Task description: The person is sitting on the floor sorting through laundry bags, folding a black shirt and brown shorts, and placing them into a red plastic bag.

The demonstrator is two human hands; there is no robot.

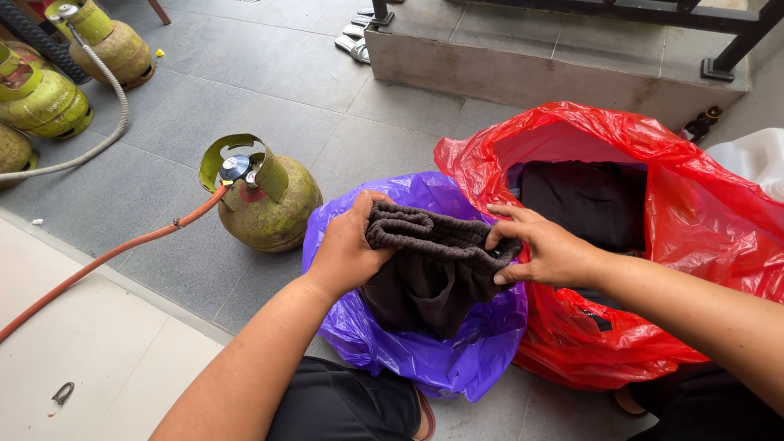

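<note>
Both hands grip a dark brown garment [433, 261] over a purple plastic bag [425, 359].

The left hand [347, 245] and right hand [543, 249] are closed on the garment's gathered waistband, one at each end — its lower part hangs inside the bag. A red plastic bag [702, 220] holding dark clothes sits just right; a green gas cylinder [273, 204] stands left.

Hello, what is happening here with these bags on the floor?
A person grips a dark brown garment with both hands, the left hand and right hand at its ribbed waistband, over the open purple plastic bag. Beside it sits an open red plastic bag with dark clothes inside. A green gas cylinder with an orange hose stands on the tiles to the left.
</note>
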